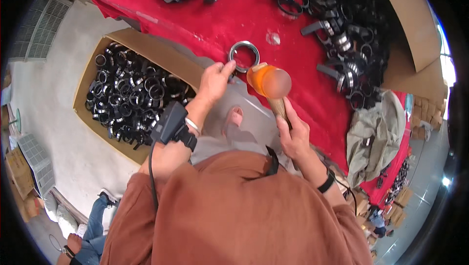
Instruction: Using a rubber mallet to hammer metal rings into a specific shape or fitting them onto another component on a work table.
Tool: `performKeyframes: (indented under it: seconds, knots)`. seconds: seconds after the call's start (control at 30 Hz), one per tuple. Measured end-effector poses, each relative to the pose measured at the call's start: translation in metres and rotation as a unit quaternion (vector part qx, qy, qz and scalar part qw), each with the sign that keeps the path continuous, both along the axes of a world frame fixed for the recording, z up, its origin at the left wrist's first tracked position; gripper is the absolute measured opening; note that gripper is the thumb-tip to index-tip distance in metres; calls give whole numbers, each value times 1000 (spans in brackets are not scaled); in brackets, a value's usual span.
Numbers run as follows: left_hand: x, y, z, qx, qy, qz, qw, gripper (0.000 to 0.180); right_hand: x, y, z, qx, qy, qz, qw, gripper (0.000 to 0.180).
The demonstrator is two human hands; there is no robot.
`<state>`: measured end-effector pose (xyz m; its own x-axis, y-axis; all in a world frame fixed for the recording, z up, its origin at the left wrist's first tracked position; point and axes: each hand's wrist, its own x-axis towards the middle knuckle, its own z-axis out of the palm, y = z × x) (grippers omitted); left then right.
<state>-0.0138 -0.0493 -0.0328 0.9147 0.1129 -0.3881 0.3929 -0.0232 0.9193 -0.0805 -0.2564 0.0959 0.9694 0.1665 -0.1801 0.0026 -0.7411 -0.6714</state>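
Observation:
A silver-rimmed ring part [235, 50] lies at the near edge of the red-covered table. My left hand [213, 83] pinches its near left side between thumb and fingers; a dark piece shows just below the ring. My right hand [296, 133] is wrapped around the handle of a mallet [268, 78]. The mallet's translucent orange head is just right of the ring's near side. Whether head and ring touch, I cannot tell.
An open cardboard box [166, 59] full of black and silver rings stands at left. Black ring parts [342, 40] are heaped at far right on the red cloth [210, 25], beside a crumpled grey-green cloth [376, 135]. Another person's denim leg [95, 221] shows lower left.

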Motion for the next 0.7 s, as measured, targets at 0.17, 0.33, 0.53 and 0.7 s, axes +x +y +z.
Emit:
performKeyframes:
  seconds: [0.17,0.33,0.53,0.7]
  knots:
    - [0,0,6,-61,71,0,996,34,36,18,36,110,-169,52,978,47]
    - [3,-2,10,-43,71,21,996,37,75,63,-16,-2,-79,108,991,47]
    - [2,-2,15,-54,76,16,995,47,90,64,27,100,-91,68,988,47]
    - [2,-5,22,-69,83,44,993,36,85,50,28,144,-196,-2,970,48]
